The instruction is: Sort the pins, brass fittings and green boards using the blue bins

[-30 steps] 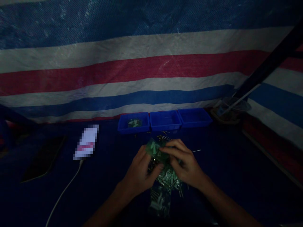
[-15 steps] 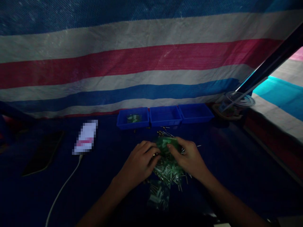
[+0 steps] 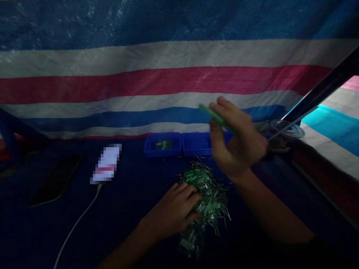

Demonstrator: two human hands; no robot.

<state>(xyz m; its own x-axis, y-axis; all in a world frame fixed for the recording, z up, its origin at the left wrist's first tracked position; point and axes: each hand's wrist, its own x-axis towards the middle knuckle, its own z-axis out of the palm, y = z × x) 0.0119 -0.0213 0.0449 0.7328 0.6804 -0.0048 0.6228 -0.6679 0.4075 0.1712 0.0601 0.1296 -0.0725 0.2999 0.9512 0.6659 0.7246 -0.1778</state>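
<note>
My right hand (image 3: pixel 238 138) is raised above the blue trays, its thumb and fingers pinching a thin green plastic packet (image 3: pixel 214 116), seen nearly edge-on and blurred. Down on the table, my left hand (image 3: pixel 176 207) rests at the left edge of a pile of green, clear and metal pieces (image 3: pixel 210 194), with thin pins sticking out of it. Its thumb and fingers are apart, and the fingertips touch the pile. Close below that hand lies a clear bag (image 3: pixel 190 241) with small pieces inside.
At the back stand a left blue tray (image 3: pixel 162 152) holding a small packet, a middle tray (image 3: pixel 196 151), and a third mostly behind my right hand. A dark phone (image 3: pixel 56 181), a blurred-out lit screen (image 3: pixel 106 164) with a white cable (image 3: pixel 77 220), and a lidded plastic cup (image 3: pixel 287 129) flank them.
My right hand has lifted up and away from the pile with the green packet. My left hand has let go of it and lowered onto the pile's edge. The view has shifted slightly.
</note>
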